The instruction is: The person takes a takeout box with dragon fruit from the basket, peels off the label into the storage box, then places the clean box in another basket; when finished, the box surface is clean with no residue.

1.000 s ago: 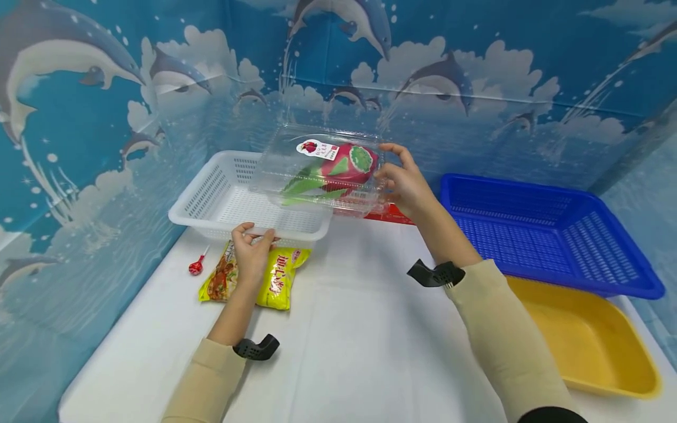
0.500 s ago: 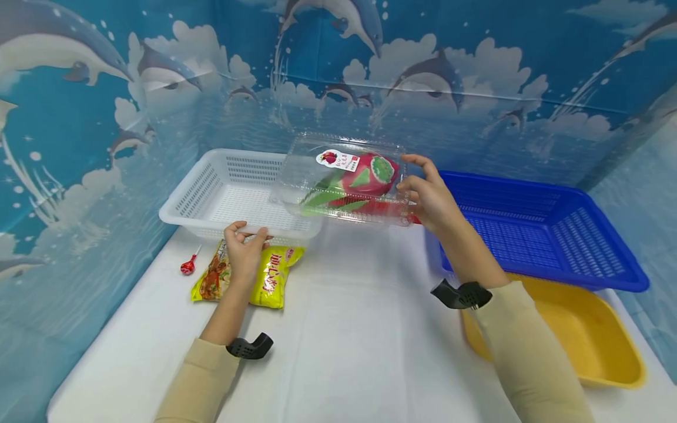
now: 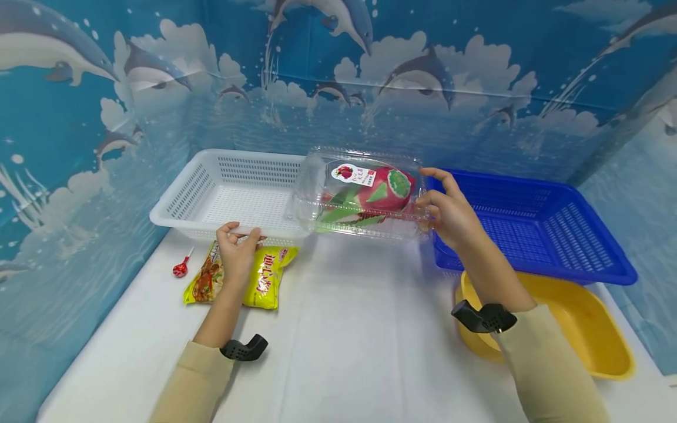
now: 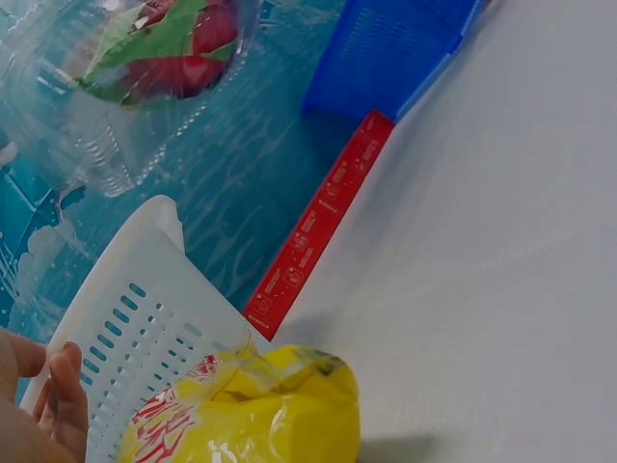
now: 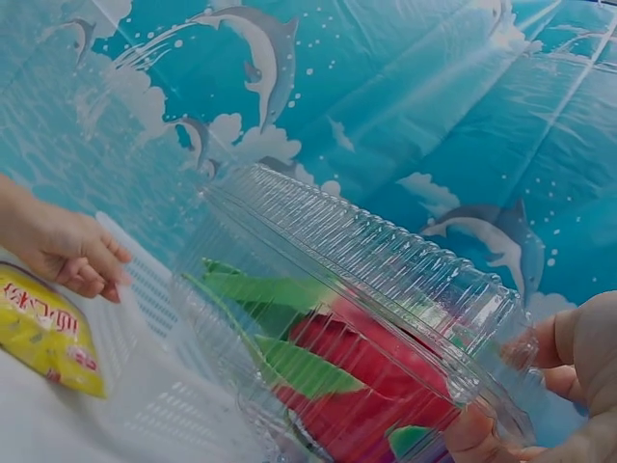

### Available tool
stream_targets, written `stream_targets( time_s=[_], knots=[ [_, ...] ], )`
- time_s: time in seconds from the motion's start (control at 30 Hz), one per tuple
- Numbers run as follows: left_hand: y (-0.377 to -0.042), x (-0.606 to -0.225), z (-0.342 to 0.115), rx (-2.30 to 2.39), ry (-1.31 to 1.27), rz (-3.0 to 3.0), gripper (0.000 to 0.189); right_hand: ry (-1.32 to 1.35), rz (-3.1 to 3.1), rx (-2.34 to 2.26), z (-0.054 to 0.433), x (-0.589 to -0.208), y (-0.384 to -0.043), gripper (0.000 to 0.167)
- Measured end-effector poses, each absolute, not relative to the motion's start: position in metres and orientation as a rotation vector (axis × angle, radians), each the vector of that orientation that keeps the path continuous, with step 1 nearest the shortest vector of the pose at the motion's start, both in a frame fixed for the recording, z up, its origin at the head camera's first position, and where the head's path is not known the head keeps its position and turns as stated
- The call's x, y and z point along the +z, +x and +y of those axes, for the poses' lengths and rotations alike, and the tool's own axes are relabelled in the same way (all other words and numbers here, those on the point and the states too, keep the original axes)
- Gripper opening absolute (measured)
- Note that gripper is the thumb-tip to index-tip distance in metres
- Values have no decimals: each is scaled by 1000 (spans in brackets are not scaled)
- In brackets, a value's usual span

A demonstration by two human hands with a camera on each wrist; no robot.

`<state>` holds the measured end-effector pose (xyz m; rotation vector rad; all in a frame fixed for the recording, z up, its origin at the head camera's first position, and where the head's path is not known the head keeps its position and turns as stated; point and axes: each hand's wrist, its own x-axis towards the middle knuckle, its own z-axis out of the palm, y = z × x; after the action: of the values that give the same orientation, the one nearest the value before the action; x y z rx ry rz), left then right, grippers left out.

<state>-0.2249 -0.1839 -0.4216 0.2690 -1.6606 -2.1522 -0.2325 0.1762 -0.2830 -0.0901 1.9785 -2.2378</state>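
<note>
My right hand (image 3: 452, 211) grips the right end of a clear plastic clamshell box (image 3: 312, 188), held up above the table. Inside lies a red and green dragon fruit (image 3: 388, 191), with a white label on the lid above it. The right wrist view shows the thumb and fingers pinching the ribbed edge of the box. My left hand (image 3: 236, 252) pinches the front rim of a white perforated basket (image 3: 180, 224). Just below that hand lies a yellow food packet (image 3: 267, 276), partly hidden by it. The box overlaps the basket's right end in the head view.
A blue perforated basket (image 3: 597, 229) stands at the right, behind a yellow basin (image 3: 608, 329). A flat red box (image 4: 323, 227) reaches toward the blue basket in the left wrist view. A red lollipop (image 3: 180, 269) lies left of the packet.
My right hand has carried the clear box with the dragon fruit rightward and somewhat lower, away from the white basket. My left hand keeps its pinch on the basket rim. The head view has shifted slightly.
</note>
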Motion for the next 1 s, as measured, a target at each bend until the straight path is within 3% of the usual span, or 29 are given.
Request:
stream_targets(
  time_s=[1.0],
  knots=[
    [-226, -423, -186, -2165, 259, -1658, 49, -123, 1901, -2299, 200, -340, -169, 42]
  ],
)
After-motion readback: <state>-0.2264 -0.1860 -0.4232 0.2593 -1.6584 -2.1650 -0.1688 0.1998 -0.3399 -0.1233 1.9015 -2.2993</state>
